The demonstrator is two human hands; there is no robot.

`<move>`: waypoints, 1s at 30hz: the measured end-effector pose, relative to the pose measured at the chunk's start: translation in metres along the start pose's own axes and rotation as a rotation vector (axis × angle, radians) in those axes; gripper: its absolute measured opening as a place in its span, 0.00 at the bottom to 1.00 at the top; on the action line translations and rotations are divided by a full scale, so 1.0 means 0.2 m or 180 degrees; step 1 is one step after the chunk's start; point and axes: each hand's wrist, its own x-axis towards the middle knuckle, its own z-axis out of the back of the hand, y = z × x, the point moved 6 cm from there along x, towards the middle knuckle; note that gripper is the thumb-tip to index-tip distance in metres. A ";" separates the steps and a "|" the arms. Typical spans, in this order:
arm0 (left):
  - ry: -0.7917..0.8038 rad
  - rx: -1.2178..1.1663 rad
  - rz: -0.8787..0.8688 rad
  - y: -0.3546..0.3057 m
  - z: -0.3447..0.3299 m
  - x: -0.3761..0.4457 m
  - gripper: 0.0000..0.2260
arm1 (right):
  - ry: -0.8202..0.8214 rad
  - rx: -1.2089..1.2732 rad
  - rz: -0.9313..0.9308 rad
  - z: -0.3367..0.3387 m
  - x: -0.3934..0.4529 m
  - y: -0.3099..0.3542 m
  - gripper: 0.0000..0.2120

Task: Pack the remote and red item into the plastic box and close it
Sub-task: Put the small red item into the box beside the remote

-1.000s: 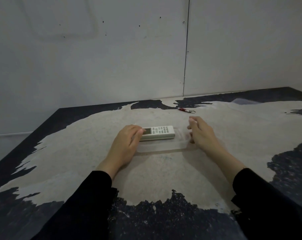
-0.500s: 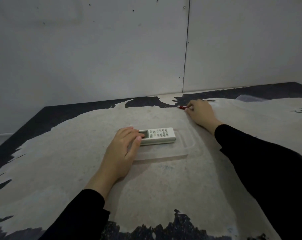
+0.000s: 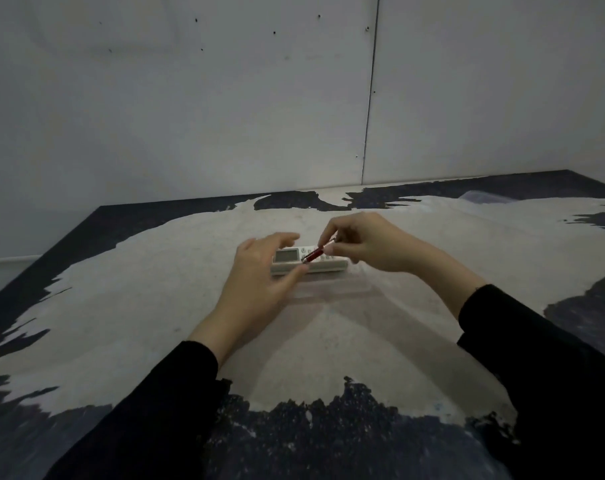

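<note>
A white remote (image 3: 290,259) lies lengthwise in a shallow clear plastic box (image 3: 332,289) at the table's middle. My right hand (image 3: 366,245) pinches a small red item (image 3: 313,255), slim with a metal tip, and holds it tilted just above the remote. My left hand (image 3: 259,282) hovers at the remote's left end with fingers spread; thumb and forefinger straddle the remote's corner, and whether they touch it I cannot tell.
A clear plastic lid (image 3: 486,196) lies at the far right of the table near the wall. The table (image 3: 155,306) is pale with dark worn patches along its edges. A grey wall stands close behind it.
My right hand picked up the red item from the far side of the table and brought it back over the remote. My left hand lifted slightly and opened its fingers.
</note>
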 end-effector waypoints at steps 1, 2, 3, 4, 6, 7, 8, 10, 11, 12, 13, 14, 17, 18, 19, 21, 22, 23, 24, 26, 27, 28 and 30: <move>0.0015 -0.0007 -0.0050 -0.03 -0.01 0.00 0.12 | 0.0023 0.0056 0.0028 -0.02 -0.02 0.01 0.03; 0.0017 -0.0032 -0.0083 -0.06 -0.02 -0.01 0.09 | 0.0024 0.0079 0.0048 -0.04 -0.04 0.02 0.03; 0.0009 -0.0104 -0.0068 -0.07 -0.03 -0.01 0.07 | 0.0028 0.0067 0.0060 -0.05 -0.05 0.02 0.03; 0.0004 -0.0206 -0.0007 -0.07 -0.03 0.00 0.06 | 0.0016 0.0046 0.0052 -0.05 -0.05 0.01 0.04; -0.0044 -0.0299 0.0110 -0.05 0.00 0.01 0.06 | -0.0109 0.0085 0.0030 -0.04 -0.05 0.01 0.05; -0.0085 -0.0256 0.0150 -0.03 0.02 0.02 0.06 | -0.0207 0.0121 0.0007 -0.02 -0.06 0.00 0.06; -0.0117 -0.0165 0.0168 -0.01 0.04 0.02 0.05 | -0.0299 0.0141 -0.0014 0.00 -0.06 -0.01 0.05; -0.0065 0.0129 0.0165 0.00 0.06 0.03 0.03 | -0.0419 0.0087 -0.0042 0.01 -0.07 -0.03 0.03; -0.0007 0.0301 0.0178 0.01 0.07 0.04 0.03 | -0.0426 -0.0009 -0.0045 0.00 -0.07 -0.04 0.03; 0.0043 0.0493 0.0231 0.02 0.07 0.04 0.04 | -0.0375 -0.0153 -0.0054 -0.01 -0.07 -0.04 0.03; 0.0072 0.0675 0.0311 0.03 0.07 0.04 0.05 | -0.0292 -0.0298 -0.0067 -0.03 -0.07 -0.04 0.03; 0.0101 0.0840 0.0422 0.03 0.08 0.04 0.06 | -0.0208 -0.0405 -0.0081 -0.05 -0.07 -0.05 0.02; 0.0318 0.0991 0.0899 0.08 0.08 0.04 0.06 | -0.0103 -0.0443 -0.0154 -0.08 -0.07 -0.05 0.02; 0.0425 0.0964 0.1070 0.09 0.07 0.04 0.06 | -0.0093 -0.0431 -0.0191 -0.08 -0.07 -0.05 0.02; 0.0545 0.0924 0.1232 0.11 0.05 0.04 0.05 | -0.0083 -0.0439 -0.0221 -0.09 -0.06 -0.06 0.02; 0.0732 0.0870 0.1462 0.15 0.03 0.03 0.06 | -0.0064 -0.0475 -0.0223 -0.09 -0.06 -0.05 0.02; 0.0805 0.0873 0.1527 0.16 0.02 0.03 0.06 | -0.0056 -0.0492 -0.0233 -0.09 -0.06 -0.06 0.03; 0.0866 0.0870 0.1569 0.17 0.01 0.03 0.06 | -0.0041 -0.0512 -0.0248 -0.10 -0.06 -0.06 0.03; 0.0902 0.0850 0.1585 0.17 0.00 0.03 0.07 | -0.0019 -0.0542 -0.0254 -0.10 -0.06 -0.07 0.04; 0.0874 0.0707 0.1560 0.18 -0.01 0.03 0.07 | -0.0006 -0.0619 -0.0205 -0.10 -0.06 -0.06 0.05; 0.0775 0.0579 0.1481 0.18 0.00 0.02 0.06 | -0.0033 -0.0648 -0.0147 -0.10 -0.06 -0.06 0.05; 0.0621 0.0408 0.1340 0.17 0.00 0.02 0.06 | -0.0114 -0.0655 -0.0081 -0.09 -0.07 -0.05 0.06; 0.0305 0.0043 0.1066 0.15 0.02 -0.01 0.05 | -0.0420 -0.0584 -0.0016 -0.05 -0.07 -0.04 0.06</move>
